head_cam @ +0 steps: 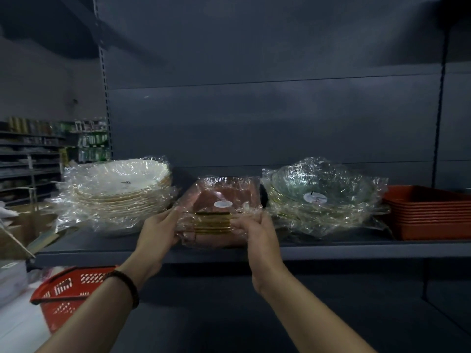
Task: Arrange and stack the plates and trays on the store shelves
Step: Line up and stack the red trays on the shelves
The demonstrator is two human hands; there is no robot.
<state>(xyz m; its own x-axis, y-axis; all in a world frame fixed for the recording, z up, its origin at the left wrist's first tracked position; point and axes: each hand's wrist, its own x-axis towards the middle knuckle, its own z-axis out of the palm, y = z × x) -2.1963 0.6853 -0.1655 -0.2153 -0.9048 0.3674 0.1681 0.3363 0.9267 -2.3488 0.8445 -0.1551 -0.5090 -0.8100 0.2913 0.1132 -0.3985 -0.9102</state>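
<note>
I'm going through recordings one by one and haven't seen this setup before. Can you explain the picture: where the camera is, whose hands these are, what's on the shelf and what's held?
No machine here: the two grips are a person's bare hands. The single picture comes from a camera worn on the head, looking forward and down. The left grip and right grip hold a film-wrapped stack of pink plates at the front of a grey shelf. Left of it stand wrapped white plates, right of it wrapped glass dishes, then red trays. A red basket sits lower left.
</note>
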